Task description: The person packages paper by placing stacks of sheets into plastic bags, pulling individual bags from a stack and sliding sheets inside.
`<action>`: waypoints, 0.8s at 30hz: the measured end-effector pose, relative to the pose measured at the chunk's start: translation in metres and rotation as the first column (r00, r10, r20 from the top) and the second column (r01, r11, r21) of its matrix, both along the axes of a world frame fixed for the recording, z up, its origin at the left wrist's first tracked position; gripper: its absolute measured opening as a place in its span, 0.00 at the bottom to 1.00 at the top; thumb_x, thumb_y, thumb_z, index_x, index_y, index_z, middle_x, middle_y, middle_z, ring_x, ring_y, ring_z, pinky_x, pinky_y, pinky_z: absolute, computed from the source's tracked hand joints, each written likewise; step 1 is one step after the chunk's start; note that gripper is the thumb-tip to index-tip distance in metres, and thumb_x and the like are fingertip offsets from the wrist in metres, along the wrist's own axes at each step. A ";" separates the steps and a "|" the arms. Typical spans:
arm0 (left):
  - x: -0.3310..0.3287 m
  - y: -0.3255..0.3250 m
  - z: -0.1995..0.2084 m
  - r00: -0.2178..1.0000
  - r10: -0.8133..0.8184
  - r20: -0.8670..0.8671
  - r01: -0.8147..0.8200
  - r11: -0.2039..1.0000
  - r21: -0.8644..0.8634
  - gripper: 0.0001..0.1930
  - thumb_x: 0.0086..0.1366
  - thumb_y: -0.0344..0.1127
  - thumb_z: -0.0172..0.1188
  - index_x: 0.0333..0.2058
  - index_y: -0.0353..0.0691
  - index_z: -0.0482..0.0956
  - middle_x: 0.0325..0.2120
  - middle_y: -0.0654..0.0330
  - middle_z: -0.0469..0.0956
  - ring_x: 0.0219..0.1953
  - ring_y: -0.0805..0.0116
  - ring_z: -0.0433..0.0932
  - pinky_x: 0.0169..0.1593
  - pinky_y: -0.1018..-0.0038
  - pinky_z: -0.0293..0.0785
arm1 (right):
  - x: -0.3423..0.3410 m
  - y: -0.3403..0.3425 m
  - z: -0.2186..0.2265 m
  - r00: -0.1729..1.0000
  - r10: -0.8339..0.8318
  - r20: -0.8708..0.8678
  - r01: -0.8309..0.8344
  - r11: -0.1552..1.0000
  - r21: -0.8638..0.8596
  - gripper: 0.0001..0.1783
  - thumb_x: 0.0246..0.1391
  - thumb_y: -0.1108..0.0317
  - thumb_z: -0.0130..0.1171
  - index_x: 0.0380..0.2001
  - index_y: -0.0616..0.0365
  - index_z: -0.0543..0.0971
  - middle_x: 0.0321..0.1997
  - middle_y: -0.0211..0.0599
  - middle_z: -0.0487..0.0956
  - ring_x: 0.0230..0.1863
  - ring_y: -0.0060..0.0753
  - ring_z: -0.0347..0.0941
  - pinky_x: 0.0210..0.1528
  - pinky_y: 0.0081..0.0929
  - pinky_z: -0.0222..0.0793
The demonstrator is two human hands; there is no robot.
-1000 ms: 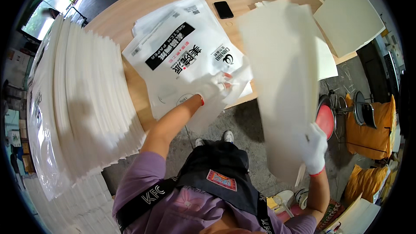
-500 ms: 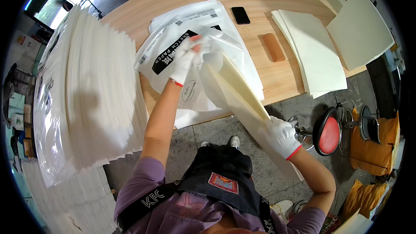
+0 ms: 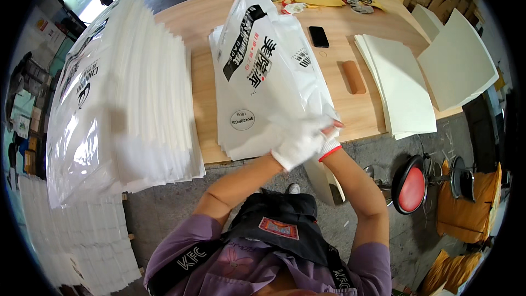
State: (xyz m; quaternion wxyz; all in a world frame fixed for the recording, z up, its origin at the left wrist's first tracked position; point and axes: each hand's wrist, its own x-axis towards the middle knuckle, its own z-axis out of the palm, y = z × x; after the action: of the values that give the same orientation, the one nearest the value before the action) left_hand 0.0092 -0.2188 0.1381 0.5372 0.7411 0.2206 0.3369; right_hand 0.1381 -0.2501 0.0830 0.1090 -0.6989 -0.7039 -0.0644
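A white printed plastic bag (image 3: 285,96) lies on a pile of similar bags on the table, its far left corner standing up. My left hand (image 3: 298,147), in a white knit glove, crosses over the bag's near right part; motion smears its fingers. Close against it is my right hand (image 3: 329,145), gloved alike and partly covered by the left. Below the wrists, a bundle of cream paper sheets (image 3: 324,183) juts past the table's near edge. My right hand appears closed on this bundle, though its fingers are mostly hidden.
A tall row of filled plastic packs (image 3: 126,98) stands left. To the right are a brown block (image 3: 354,77), a black phone (image 3: 318,37), a flat paper stack (image 3: 397,85) and standing sheets (image 3: 459,63). A red-seated stool (image 3: 411,187) stands beyond the table edge.
My left hand has come down and right, from the middle of the bag to my right hand. The right hand and paper bundle have moved up and left. The bag's far corner has risen.
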 end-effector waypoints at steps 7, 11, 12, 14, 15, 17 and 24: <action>-0.106 0.021 -0.075 0.992 0.103 0.077 -0.099 0.994 -0.050 0.05 0.62 0.24 0.57 0.33 0.35 0.81 0.35 0.54 0.81 0.37 0.69 0.80 0.39 0.74 0.76 | 0.053 -0.010 0.044 0.403 -0.139 -0.905 0.037 0.990 -0.135 0.15 0.55 0.62 0.52 0.39 0.58 0.82 0.36 0.40 0.82 0.34 0.47 0.79 0.38 0.39 0.74; -0.042 0.000 0.018 1.000 0.017 -0.009 -0.011 0.873 0.487 0.04 0.59 0.30 0.62 0.33 0.41 0.82 0.29 0.55 0.82 0.33 0.65 0.82 0.36 0.72 0.76 | 0.043 0.023 0.002 0.888 0.033 -0.459 0.095 0.963 0.253 0.15 0.54 0.62 0.53 0.40 0.58 0.81 0.38 0.42 0.81 0.40 0.44 0.78 0.44 0.38 0.72; -0.026 -0.010 0.049 1.000 -0.022 0.017 0.013 0.901 0.434 0.04 0.59 0.30 0.62 0.34 0.42 0.82 0.28 0.54 0.81 0.31 0.62 0.81 0.35 0.71 0.76 | 0.029 0.032 0.000 0.946 -0.005 -0.325 0.081 0.972 0.222 0.15 0.53 0.62 0.54 0.40 0.57 0.80 0.39 0.42 0.81 0.42 0.44 0.77 0.46 0.38 0.71; -0.008 -0.022 0.072 0.998 -0.068 0.011 0.056 0.892 0.448 0.05 0.58 0.31 0.63 0.34 0.43 0.82 0.26 0.53 0.79 0.29 0.60 0.80 0.33 0.71 0.76 | 0.000 0.037 0.005 0.996 -0.034 -0.085 0.046 0.989 0.138 0.15 0.52 0.61 0.56 0.40 0.57 0.80 0.40 0.42 0.80 0.44 0.43 0.76 0.49 0.38 0.69; 0.001 -0.031 0.074 0.994 -0.110 -0.020 0.105 0.858 0.502 0.05 0.59 0.31 0.62 0.34 0.44 0.81 0.26 0.54 0.79 0.28 0.60 0.80 0.32 0.71 0.76 | -0.006 0.031 0.011 0.997 -0.065 0.031 0.062 0.995 0.076 0.15 0.51 0.61 0.58 0.40 0.57 0.79 0.41 0.42 0.80 0.45 0.43 0.76 0.51 0.39 0.68; 0.009 -0.018 0.054 0.989 -0.025 0.146 -0.086 0.708 0.701 0.04 0.61 0.30 0.59 0.34 0.43 0.80 0.23 0.58 0.78 0.26 0.68 0.78 0.31 0.75 0.73 | -0.021 0.023 0.017 0.971 -0.038 0.236 0.049 0.998 -0.040 0.16 0.49 0.61 0.60 0.40 0.57 0.78 0.42 0.42 0.79 0.48 0.42 0.74 0.55 0.39 0.66; -0.049 0.006 -0.088 0.981 0.012 -0.196 -0.007 1.000 0.029 0.06 0.57 0.32 0.61 0.35 0.45 0.79 0.27 0.59 0.79 0.30 0.62 0.78 0.39 0.73 0.75 | -0.011 -0.068 -0.009 0.999 0.007 -0.039 0.015 0.829 0.558 0.23 0.46 0.63 0.62 0.46 0.58 0.73 0.50 0.45 0.75 0.53 0.46 0.70 0.55 0.47 0.66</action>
State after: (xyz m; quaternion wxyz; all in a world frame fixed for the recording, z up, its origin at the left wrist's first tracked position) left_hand -0.0400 -0.2126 0.0496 0.5006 0.7772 0.2711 0.2680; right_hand 0.1270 -0.3185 0.0740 0.3220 -0.6392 -0.6507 -0.2536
